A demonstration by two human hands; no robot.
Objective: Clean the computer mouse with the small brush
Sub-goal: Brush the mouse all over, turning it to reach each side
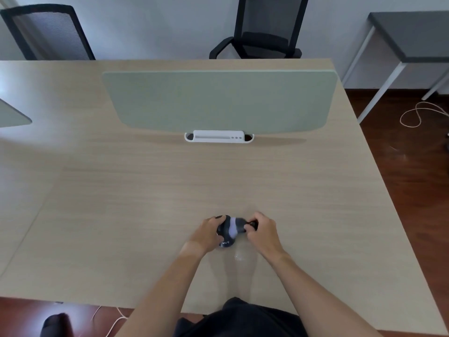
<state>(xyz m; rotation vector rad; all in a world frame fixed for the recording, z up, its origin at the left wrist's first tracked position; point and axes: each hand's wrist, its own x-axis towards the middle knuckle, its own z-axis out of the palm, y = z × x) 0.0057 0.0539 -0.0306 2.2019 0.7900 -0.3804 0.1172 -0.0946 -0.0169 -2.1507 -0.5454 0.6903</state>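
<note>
A dark computer mouse [224, 237] with white lettering sits on the wooden desk [145, 203] near its front edge. My left hand [206, 235] grips the mouse from the left side. My right hand [263, 231] pinches the black handle of a small brush [237, 226], whose pale, blurred bristles lie across the top of the mouse. The far part of the mouse is hidden by the bristles and my fingers.
A green divider panel [218, 100] stands across the desk with a white tray [218, 136] at its foot. Two black office chairs [264, 27] stand behind the desk. A grey side table [413, 37] and a white cable [420, 115] are at the right.
</note>
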